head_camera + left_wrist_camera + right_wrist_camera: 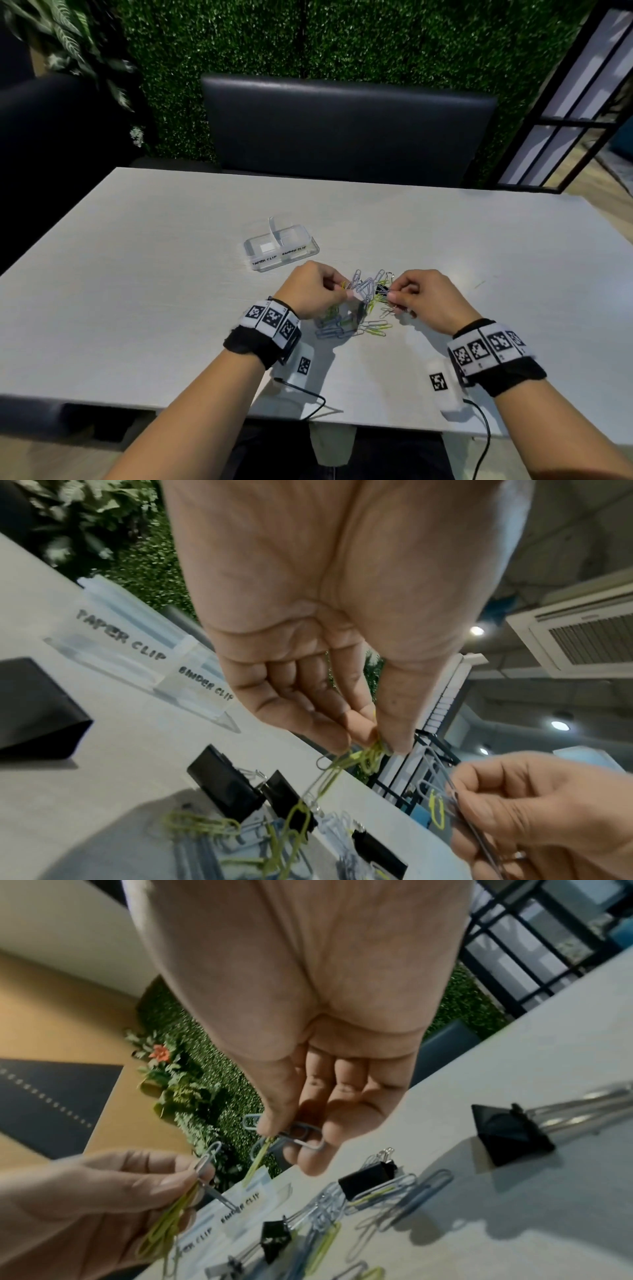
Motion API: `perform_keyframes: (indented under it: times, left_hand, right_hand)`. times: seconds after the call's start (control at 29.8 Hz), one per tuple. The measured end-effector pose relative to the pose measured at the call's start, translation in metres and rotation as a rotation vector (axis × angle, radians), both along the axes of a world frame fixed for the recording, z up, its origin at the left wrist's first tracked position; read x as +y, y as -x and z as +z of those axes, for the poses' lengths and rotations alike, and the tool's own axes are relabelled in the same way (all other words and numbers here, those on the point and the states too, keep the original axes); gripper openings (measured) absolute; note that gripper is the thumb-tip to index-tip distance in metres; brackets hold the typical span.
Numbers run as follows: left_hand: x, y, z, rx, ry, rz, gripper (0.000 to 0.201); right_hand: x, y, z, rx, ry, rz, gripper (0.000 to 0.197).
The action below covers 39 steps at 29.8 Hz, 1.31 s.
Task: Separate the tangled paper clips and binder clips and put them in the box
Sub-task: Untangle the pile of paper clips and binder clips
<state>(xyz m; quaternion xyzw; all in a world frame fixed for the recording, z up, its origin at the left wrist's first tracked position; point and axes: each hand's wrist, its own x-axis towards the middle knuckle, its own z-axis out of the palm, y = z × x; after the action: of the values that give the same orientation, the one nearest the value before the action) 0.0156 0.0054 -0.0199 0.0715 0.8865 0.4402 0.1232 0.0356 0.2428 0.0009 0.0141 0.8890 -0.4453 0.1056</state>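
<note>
Over the white table my two hands hold a tangled chain of paper clips between them. My left hand pinches a bunch of yellow paper clips between thumb and fingers. With thumb and fingers my right hand pinches silver paper clips. Below the hands lies a pile of silver and yellow paper clips mixed with small black binder clips. The clear box stands just beyond my left hand, its two compartments labelled PAPER CLIP and BINDER CLIP.
A larger black binder clip lies apart on the table to the right of the pile. A dark bench back and a green hedge wall stand behind the table. Cables hang from both wrist units over the table's near edge.
</note>
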Motion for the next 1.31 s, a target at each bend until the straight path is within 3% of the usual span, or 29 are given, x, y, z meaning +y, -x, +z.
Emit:
perform_keyframes:
  times: [0.17,0.3,0.4,0.6,0.74,0.91,1.04,1.17,1.31]
  left_hand:
    - [-0.018,0.003,0.010,-0.073,-0.281,0.121,0.014]
    - [-0.050,0.016,0.027,-0.049,-0.396,0.251,0.010]
    - [-0.084,0.038,0.039,0.000,-0.456,0.438,0.010]
    - [-0.123,0.092,0.027,0.012,-0.349,0.693,0.013]
    - [-0.130,0.102,0.011,0.009,-0.125,0.738,0.018]
    - [-0.135,0.093,0.015,0.096,0.077,0.707,0.023]
    - [-0.121,0.070,0.029,0.194,0.097,0.634,0.022]
    - [-0.079,0.040,0.032,0.159,0.146,0.265,0.022]
    - [-0.036,0.024,0.018,0.063,0.379,-0.092,0.040]
  right_hand:
    - [-0.016,0.006,0.002,-0.034,0.292,-0.085,0.007]
    - [-0.062,0.029,0.016,-0.018,0.381,-0.043,0.010]
    - [-0.103,0.058,0.025,-0.012,0.410,0.021,0.013]
    - [-0.178,0.114,0.019,-0.049,0.393,0.084,0.011]
    - [-0.207,0.134,0.009,-0.057,0.215,0.103,0.008]
    - [-0.215,0.129,0.015,-0.042,0.073,0.165,0.013]
    - [-0.186,0.116,0.026,0.018,0.068,0.161,0.010]
    - [-0.119,0.100,0.023,0.108,-0.040,0.119,0.010]
    - [-0.065,0.078,0.007,0.075,-0.253,0.193,0.008]
